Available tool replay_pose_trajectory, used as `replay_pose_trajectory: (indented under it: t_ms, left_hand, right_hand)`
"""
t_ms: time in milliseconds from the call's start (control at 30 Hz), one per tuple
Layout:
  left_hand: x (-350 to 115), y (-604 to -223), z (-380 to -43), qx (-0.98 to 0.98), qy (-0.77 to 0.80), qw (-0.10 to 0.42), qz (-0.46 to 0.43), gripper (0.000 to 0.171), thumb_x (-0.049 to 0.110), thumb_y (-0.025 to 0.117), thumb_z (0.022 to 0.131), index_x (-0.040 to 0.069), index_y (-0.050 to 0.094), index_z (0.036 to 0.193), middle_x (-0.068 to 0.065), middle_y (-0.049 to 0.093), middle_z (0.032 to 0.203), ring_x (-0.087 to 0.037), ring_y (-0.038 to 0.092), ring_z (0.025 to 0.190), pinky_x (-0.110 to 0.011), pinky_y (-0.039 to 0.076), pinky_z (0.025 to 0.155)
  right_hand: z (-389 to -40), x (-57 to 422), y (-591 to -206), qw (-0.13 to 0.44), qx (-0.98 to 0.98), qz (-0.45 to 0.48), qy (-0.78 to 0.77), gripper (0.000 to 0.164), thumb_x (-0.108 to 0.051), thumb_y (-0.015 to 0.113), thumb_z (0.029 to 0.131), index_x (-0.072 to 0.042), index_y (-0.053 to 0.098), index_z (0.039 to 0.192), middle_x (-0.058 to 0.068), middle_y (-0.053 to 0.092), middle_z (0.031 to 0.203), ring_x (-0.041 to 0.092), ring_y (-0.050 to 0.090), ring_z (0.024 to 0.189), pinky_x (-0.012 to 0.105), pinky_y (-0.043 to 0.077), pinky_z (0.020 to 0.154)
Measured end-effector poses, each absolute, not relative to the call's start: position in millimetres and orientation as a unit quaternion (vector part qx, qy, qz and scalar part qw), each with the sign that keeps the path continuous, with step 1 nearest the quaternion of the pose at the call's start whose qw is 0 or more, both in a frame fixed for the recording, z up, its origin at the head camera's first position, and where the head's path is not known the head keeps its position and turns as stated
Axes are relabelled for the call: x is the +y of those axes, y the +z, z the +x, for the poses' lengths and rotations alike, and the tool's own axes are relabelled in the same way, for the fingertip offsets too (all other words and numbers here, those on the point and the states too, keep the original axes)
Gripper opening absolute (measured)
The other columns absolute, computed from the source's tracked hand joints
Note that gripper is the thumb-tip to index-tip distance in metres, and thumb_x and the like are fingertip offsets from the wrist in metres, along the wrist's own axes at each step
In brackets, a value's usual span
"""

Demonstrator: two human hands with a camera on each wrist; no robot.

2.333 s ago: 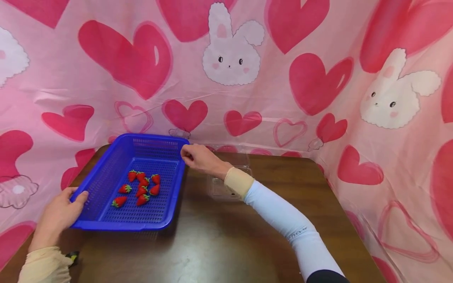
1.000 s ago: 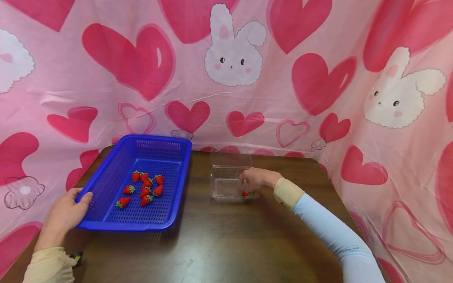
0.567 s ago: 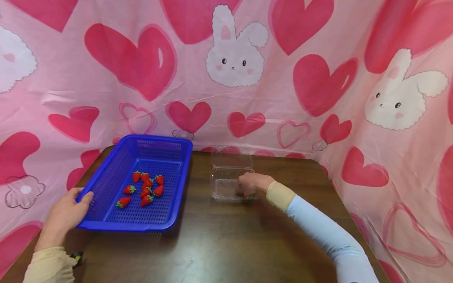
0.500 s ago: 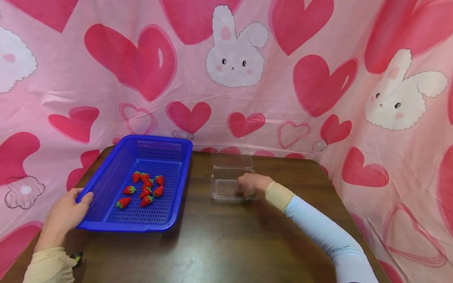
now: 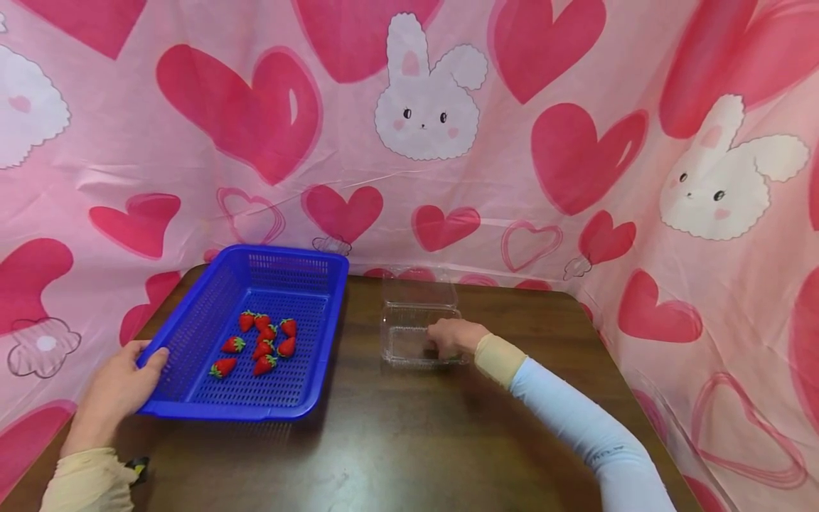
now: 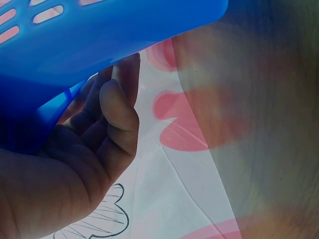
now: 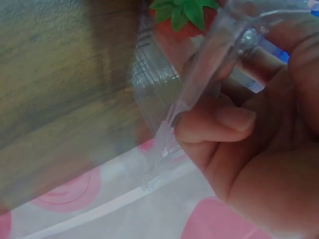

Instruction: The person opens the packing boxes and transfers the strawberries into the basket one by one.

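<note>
A blue perforated plastic basket (image 5: 329,334) stands at the left with several red strawberries (image 5: 264,348) on its floor. My left hand (image 5: 118,380) grips its left rim, thumb over the top. Farther right lies a clear plastic clamshell box (image 5: 403,348) with its lid (image 5: 419,290) raised behind it. My right hand (image 5: 456,337) reaches down into the box's near right corner, fingers bent. In the right wrist view a strawberry (image 7: 184,17) shows behind the clear wall beside my fingers (image 7: 214,127). Whether they pinch it is hidden.
The brown wooden table (image 5: 384,455) extends in front of the box and to its right. Behind it hangs a pink cloth (image 5: 499,142) printed with hearts and rabbits. A small dark object (image 5: 137,469) sits by the left sleeve.
My right hand has gone from beside the basket's right rim over to the clear box, then a little lower into its near corner, covering the strawberry there. The left hand keeps its hold.
</note>
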State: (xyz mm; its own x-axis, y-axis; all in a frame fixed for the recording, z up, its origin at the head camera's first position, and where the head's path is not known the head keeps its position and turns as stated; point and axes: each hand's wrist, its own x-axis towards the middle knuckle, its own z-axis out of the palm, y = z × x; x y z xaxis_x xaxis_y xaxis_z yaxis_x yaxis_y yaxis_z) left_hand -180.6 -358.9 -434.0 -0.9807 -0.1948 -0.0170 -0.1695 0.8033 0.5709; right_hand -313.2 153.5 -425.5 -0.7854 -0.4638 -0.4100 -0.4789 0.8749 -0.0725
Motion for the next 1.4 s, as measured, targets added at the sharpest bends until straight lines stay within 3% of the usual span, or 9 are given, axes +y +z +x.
replay_pose_trajectory:
  t_ms: [167, 400, 600, 800, 967, 1400]
  left_hand:
    - [-359, -434, -180, -0.95, -0.297, 0.021, 0.097, 0.06, 0.036, 0.038, 0.104, -0.015, 0.035, 0.134, -0.045, 0.048, 0.117, -0.056, 0.052, 0.098, -0.064, 0.043, 0.08]
    - [-360, -434, -179, -0.95, -0.296, 0.023, 0.097, 0.06, 0.036, 0.038, 0.104, -0.015, 0.035, 0.135, -0.045, 0.048, 0.118, -0.056, 0.052, 0.098, -0.064, 0.043, 0.08]
    - [-361, -434, -178, -0.95, -0.298, 0.011, 0.097, 0.062, 0.038, 0.037, 0.104, -0.016, 0.033, 0.135, -0.044, 0.048, 0.117, -0.055, 0.052, 0.097, -0.064, 0.043, 0.08]
    - [-360, -433, -177, -0.949, -0.299, 0.013, 0.099, 0.062, 0.038, 0.036, 0.104, -0.016, 0.033, 0.135, -0.044, 0.048, 0.117, -0.054, 0.051, 0.097, -0.064, 0.043, 0.081]
    - [-359, -434, -177, -0.949, -0.299, 0.018, 0.096, 0.061, 0.037, 0.037, 0.104, -0.016, 0.035, 0.134, -0.044, 0.049, 0.116, -0.054, 0.051, 0.097, -0.064, 0.043, 0.081]
    - [-356, -432, -178, -0.951, -0.293, 0.018, 0.099, 0.062, 0.038, 0.037, 0.104, -0.015, 0.035, 0.135, -0.044, 0.048, 0.118, -0.055, 0.051, 0.097, -0.064, 0.043, 0.08]
  right_hand:
    - [-314, 154, -423, 0.196, 0.942, -0.271, -0.013, 0.009, -0.007, 0.073, 0.081, -0.015, 0.073, 0.082, -0.004, 0.061, 0.07, 0.012, 0.049, 0.061, 0.025, 0.042, 0.048]
    - [-319, 152, -416, 0.122, 0.941, -0.312, -0.035, 0.003, -0.012, 0.073, 0.085, -0.012, 0.071, 0.087, -0.003, 0.064, 0.072, 0.014, 0.052, 0.062, 0.028, 0.049, 0.056]
    - [-322, 150, -406, 0.111, 0.942, -0.298, -0.104, 0.017, -0.014, 0.076, 0.085, -0.01, 0.068, 0.099, 0.002, 0.065, 0.079, 0.016, 0.055, 0.066, 0.028, 0.052, 0.059]
    - [-328, 140, -395, 0.019, 0.931, -0.361, -0.057, 0.021, -0.016, 0.077, 0.084, -0.008, 0.064, 0.099, 0.004, 0.063, 0.084, 0.018, 0.056, 0.074, 0.034, 0.054, 0.068]
    - [-331, 129, -385, -0.029, 0.921, -0.384, -0.061, 0.023, -0.018, 0.077, 0.084, -0.009, 0.062, 0.1, 0.005, 0.062, 0.086, 0.017, 0.056, 0.077, 0.031, 0.053, 0.068]
    - [-323, 73, -351, -0.074, 0.889, -0.446, -0.067, 0.023, -0.02, 0.073, 0.088, -0.009, 0.064, 0.105, 0.006, 0.065, 0.093, 0.02, 0.061, 0.086, 0.03, 0.054, 0.079]
